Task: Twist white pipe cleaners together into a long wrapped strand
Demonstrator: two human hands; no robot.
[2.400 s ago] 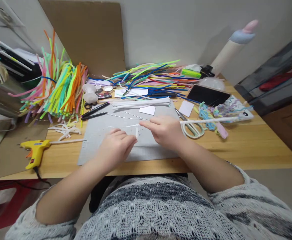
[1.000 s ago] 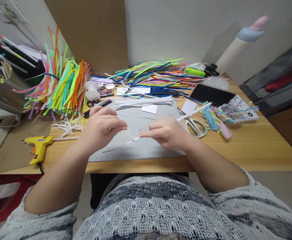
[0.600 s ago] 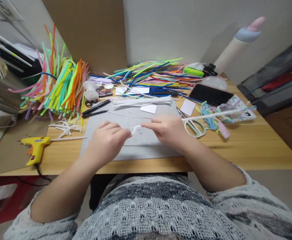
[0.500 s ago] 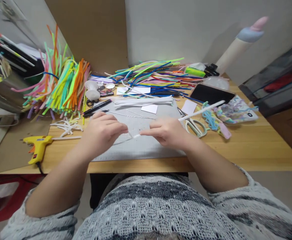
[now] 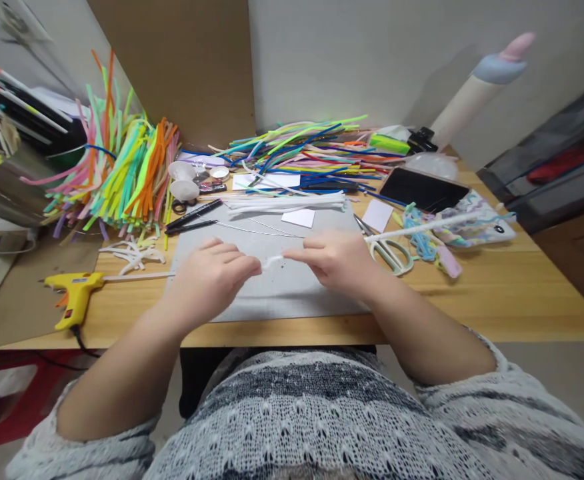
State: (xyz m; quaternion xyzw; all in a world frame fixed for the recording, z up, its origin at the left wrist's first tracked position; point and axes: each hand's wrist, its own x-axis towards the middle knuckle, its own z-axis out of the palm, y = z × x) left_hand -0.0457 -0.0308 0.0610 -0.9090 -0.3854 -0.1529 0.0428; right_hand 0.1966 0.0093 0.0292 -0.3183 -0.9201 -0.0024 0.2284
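Both hands work low over the grey mat (image 5: pixel 292 297) on the tabletop (image 5: pixel 497 293). The left hand (image 5: pixel 212 280) and right hand (image 5: pixel 339 260) each pinch the white pipe cleaner (image 5: pixel 272 261), which bends between their fingertips and runs on rightward past the scissors (image 5: pixel 389 253). A yellow glue gun (image 5: pixel 72 297) lies at the left. Farther back, loose coloured pipe cleaners (image 5: pixel 307 157) are heaped.

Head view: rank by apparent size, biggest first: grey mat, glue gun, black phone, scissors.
1. grey mat
2. black phone
3. glue gun and scissors: look alike, left unranked.
Apparent size only; the phone lies farther from the camera.
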